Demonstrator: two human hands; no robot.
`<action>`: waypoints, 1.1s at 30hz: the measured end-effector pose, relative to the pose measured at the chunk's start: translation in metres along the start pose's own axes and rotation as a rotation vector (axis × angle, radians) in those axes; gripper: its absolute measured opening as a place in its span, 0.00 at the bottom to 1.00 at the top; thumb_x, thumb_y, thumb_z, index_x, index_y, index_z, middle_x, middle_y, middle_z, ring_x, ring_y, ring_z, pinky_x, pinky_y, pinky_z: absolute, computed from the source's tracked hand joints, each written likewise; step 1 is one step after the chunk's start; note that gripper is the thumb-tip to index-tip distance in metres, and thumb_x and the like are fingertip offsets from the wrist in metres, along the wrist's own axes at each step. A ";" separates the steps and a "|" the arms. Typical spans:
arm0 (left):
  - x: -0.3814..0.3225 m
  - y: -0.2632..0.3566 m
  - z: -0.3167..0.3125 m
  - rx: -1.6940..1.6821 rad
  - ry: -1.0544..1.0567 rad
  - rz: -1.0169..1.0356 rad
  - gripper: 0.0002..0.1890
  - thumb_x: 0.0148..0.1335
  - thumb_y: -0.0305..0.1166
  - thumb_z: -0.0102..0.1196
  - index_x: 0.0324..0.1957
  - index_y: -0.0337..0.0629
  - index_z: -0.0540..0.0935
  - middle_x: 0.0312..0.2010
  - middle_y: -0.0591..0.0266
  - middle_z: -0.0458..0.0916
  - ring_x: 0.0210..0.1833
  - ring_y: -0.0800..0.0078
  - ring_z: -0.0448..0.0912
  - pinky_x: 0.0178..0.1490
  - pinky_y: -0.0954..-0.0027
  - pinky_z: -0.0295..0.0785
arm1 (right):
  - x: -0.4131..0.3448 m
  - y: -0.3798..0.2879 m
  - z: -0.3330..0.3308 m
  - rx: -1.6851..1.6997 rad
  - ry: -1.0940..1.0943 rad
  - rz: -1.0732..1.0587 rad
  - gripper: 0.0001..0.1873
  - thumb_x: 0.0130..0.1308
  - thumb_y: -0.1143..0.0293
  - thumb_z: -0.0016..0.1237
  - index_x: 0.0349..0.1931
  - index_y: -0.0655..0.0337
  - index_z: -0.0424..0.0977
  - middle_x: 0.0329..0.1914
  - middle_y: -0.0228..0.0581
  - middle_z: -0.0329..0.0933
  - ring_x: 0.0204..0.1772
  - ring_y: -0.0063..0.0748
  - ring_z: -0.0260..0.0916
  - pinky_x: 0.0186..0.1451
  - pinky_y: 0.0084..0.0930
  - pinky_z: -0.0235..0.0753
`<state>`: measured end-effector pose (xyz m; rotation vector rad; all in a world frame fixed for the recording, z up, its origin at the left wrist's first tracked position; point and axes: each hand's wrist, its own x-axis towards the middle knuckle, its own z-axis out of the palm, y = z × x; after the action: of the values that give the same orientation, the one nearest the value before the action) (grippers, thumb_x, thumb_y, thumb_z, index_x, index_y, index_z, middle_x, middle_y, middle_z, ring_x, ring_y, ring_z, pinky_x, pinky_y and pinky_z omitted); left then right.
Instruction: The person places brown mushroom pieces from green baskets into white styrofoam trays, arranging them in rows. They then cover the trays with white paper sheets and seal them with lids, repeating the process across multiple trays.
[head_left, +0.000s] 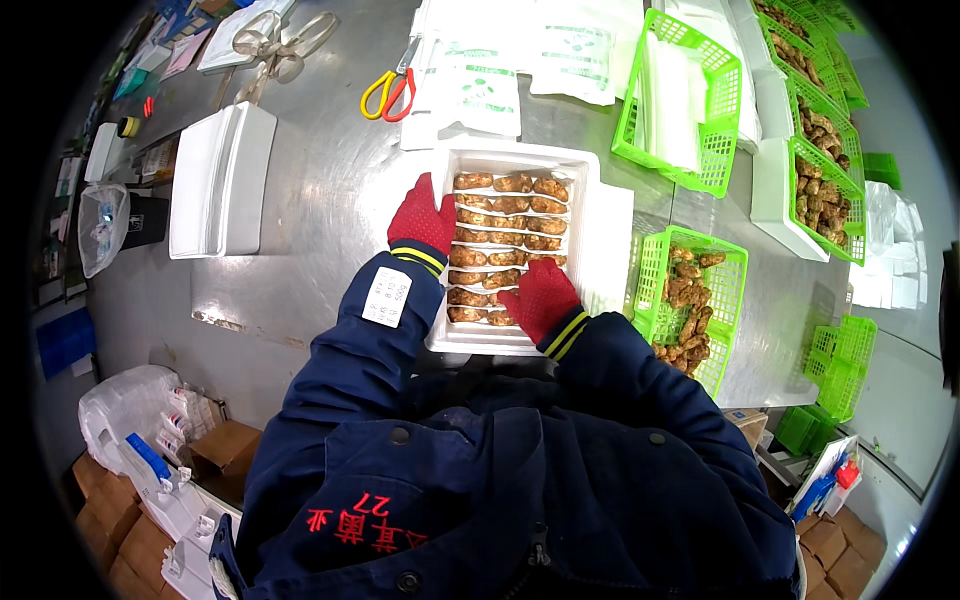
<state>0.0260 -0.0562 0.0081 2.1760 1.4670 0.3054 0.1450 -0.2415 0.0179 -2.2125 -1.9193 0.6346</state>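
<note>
Before me on the metal table sits a white foam box (584, 225) with rows of brown mushrooms (501, 221), white sheets between the rows. My left hand (424, 214), in a red dotted glove, rests at the box's left wall, its fingers near the upper rows; what it touches cannot be told. My right hand (541, 298), gloved alike, is inside the box over the lower right, fingertips at the mushrooms of the lower rows. Whether it grips one is hidden. A green plastic basket (646, 281) with loose mushrooms (686, 292) stands to the right of the box.
Scissors with yellow and red handles (389, 94) lie beyond the box, beside white printed packets (480, 90). A green basket (679, 34) holds white sheets. Stacked white foam pieces (225, 184) stand at left. More green baskets of mushrooms (821, 195) line the far right.
</note>
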 end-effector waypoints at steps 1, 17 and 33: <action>0.000 -0.002 0.001 0.012 0.024 0.019 0.29 0.60 0.44 0.51 0.59 0.37 0.68 0.51 0.44 0.75 0.52 0.51 0.75 0.55 0.59 0.70 | 0.002 0.003 0.002 -0.003 0.048 -0.016 0.22 0.62 0.54 0.45 0.27 0.68 0.76 0.33 0.53 0.73 0.45 0.51 0.67 0.53 0.41 0.66; -0.002 -0.001 -0.001 0.018 0.022 0.010 0.28 0.60 0.44 0.52 0.58 0.36 0.69 0.51 0.43 0.75 0.52 0.50 0.75 0.55 0.59 0.70 | 0.034 0.016 0.006 -0.054 0.305 -0.041 0.23 0.59 0.54 0.49 0.32 0.72 0.73 0.38 0.58 0.72 0.47 0.55 0.66 0.54 0.43 0.67; -0.001 -0.008 0.007 0.034 0.102 0.057 0.27 0.60 0.43 0.52 0.58 0.37 0.69 0.47 0.45 0.77 0.48 0.51 0.76 0.51 0.58 0.72 | 0.067 0.025 -0.016 0.046 0.060 0.142 0.35 0.62 0.44 0.42 0.47 0.75 0.71 0.54 0.63 0.68 0.62 0.59 0.59 0.69 0.44 0.51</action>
<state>0.0220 -0.0567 -0.0020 2.2620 1.4757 0.4199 0.1807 -0.1778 0.0084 -2.3264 -1.7143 0.6187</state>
